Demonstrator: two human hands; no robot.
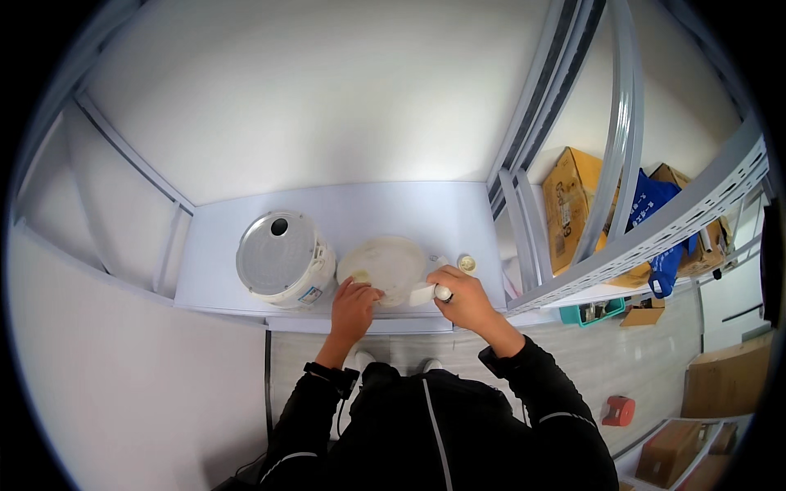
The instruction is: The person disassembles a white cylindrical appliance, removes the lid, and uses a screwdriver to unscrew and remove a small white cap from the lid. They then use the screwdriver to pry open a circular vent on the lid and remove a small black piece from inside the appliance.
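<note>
A round, translucent whitish dish (393, 255) lies on the white shelf top, with pale smears on it and a yellowish patch near its left side. My left hand (354, 311) grips its near-left rim, fingers bent over the edge. In my right hand (465, 301), closed around a white handle, is a scraper with a flat white blade (422, 295). The blade points left, over the dish's near-right edge; whether it touches cannot be told. Just beyond my right hand stands a small round container (467, 263) with pale yellow contents.
A large white bucket (282, 258) with a grey lid and a dark round hole stands left of the dish. Grey metal shelving (626, 245) rises at the right, with cardboard boxes (569, 209) and a blue bag (659, 213) behind. A red stool (619, 411) stands on the floor.
</note>
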